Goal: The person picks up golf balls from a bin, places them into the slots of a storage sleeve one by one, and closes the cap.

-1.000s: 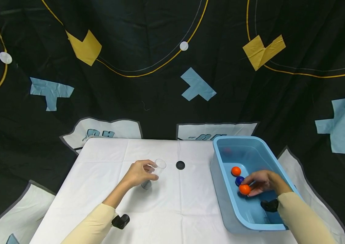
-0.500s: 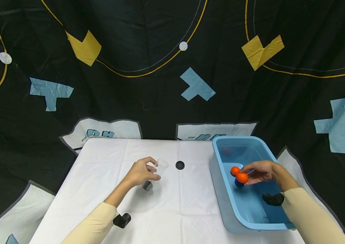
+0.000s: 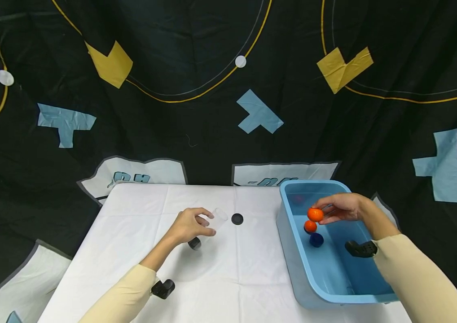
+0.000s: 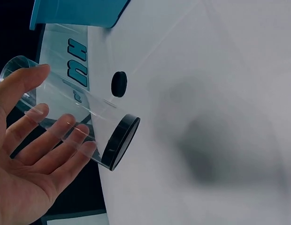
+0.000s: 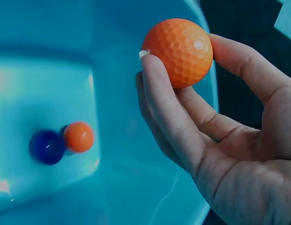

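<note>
My left hand (image 3: 190, 227) holds a clear plastic tube (image 4: 98, 110) tilted over the white table. Thumb and fingers curve round its sides, and a black cap (image 4: 121, 142) closes its lower end. The upper end is uncovered. My right hand (image 3: 343, 208) pinches an orange golf ball (image 5: 178, 52) between thumb and fingertips, above the floor of the blue bin. Below it in the bin lie a second orange ball (image 5: 79, 137) and a dark blue ball (image 5: 47, 146), side by side.
The light blue bin (image 3: 305, 273) stands at the table's right side. A loose black cap (image 3: 237, 219) lies flat on the white cloth (image 3: 208, 287) between the tube and the bin. Behind the table hangs a black curtain (image 3: 196, 130) with taped shapes.
My right hand has lifted the orange ball from beside the blue one and moved it toward the far end of the bin. My left hand tilts the tube further right.
</note>
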`<state>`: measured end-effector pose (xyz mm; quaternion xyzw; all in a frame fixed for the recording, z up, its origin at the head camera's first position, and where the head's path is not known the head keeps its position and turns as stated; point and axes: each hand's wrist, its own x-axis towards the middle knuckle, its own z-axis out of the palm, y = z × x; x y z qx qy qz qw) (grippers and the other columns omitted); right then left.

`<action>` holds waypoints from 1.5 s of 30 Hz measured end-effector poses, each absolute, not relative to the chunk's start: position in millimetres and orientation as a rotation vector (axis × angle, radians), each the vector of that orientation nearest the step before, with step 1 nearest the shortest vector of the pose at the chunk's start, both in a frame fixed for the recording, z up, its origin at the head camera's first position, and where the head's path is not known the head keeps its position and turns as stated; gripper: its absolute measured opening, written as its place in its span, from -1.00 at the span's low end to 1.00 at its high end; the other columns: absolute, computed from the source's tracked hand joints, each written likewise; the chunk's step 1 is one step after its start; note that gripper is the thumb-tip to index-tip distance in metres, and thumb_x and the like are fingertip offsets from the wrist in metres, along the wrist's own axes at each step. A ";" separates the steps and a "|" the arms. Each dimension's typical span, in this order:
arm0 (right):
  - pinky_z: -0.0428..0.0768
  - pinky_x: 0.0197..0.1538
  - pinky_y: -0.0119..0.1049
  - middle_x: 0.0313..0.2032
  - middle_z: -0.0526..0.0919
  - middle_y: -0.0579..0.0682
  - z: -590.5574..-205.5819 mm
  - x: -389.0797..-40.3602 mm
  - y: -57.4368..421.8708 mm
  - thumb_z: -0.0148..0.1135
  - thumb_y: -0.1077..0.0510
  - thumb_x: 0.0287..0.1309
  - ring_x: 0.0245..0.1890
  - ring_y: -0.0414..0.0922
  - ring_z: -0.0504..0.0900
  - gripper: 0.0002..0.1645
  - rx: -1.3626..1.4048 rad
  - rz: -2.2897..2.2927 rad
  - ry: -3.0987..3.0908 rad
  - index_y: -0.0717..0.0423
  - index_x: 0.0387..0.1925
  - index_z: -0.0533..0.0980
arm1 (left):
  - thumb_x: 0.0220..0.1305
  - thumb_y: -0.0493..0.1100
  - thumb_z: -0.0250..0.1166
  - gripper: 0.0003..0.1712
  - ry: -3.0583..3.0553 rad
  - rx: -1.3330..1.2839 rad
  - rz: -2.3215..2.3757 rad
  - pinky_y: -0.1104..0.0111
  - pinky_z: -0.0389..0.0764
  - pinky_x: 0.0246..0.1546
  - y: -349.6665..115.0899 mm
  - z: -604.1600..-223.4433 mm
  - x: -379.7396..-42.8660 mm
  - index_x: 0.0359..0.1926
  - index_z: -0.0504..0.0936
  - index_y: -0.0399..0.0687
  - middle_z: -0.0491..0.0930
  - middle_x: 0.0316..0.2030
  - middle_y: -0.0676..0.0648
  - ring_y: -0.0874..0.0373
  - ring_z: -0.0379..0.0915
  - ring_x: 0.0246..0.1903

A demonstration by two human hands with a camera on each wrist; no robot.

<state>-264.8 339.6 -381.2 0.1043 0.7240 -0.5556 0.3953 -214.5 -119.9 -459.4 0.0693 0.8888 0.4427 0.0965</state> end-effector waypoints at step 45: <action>0.74 -0.18 -0.31 -0.13 0.72 0.22 -372.7 -287.0 163.5 0.33 0.11 0.28 -0.29 0.01 0.81 -0.52 0.079 -1.312 1.930 0.35 0.11 0.54 | -0.14 -0.06 0.67 -0.57 2.665 0.407 1.260 0.27 0.63 -0.25 -62.3 -439.2 -230.1 -0.17 0.78 0.05 0.79 -0.31 -0.07 0.10 0.64 -0.22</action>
